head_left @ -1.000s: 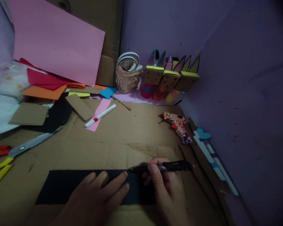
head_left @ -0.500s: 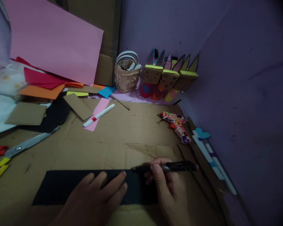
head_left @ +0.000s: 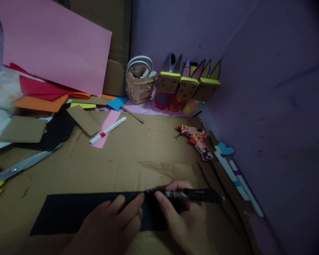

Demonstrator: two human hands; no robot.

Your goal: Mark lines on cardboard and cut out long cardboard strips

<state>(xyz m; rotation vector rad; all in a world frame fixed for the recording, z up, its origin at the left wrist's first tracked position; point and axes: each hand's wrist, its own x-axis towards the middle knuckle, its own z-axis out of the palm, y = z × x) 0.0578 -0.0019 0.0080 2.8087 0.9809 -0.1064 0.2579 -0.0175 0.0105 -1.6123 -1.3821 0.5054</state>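
Observation:
A long strip of black paper (head_left: 66, 212) lies flat on the cardboard surface in front of me. My left hand (head_left: 114, 219) rests on it, fingers stretched out and pressing it down, the index fingertip close to the far edge. In my right hand (head_left: 183, 216) is a black pen (head_left: 191, 194), pinched between thumb and fingers and held nearly level. Its tip points left and is right beside my left index fingertip at the strip's far edge. My right hand covers the strip's right end.
Scissors (head_left: 23, 164) lie at left, near paper and cardboard scraps (head_left: 23, 129). A white marker (head_left: 107, 130) rests on a pink strip. A glue gun (head_left: 198, 140) and more markers (head_left: 232, 173) lie right. Behind stand a small basket (head_left: 140, 86) and eared cardboard figures (head_left: 188, 86).
My right hand has brought the pen slightly left, its tip now next to my left index fingertip. The view has shifted a little, so the surroundings appear farther left.

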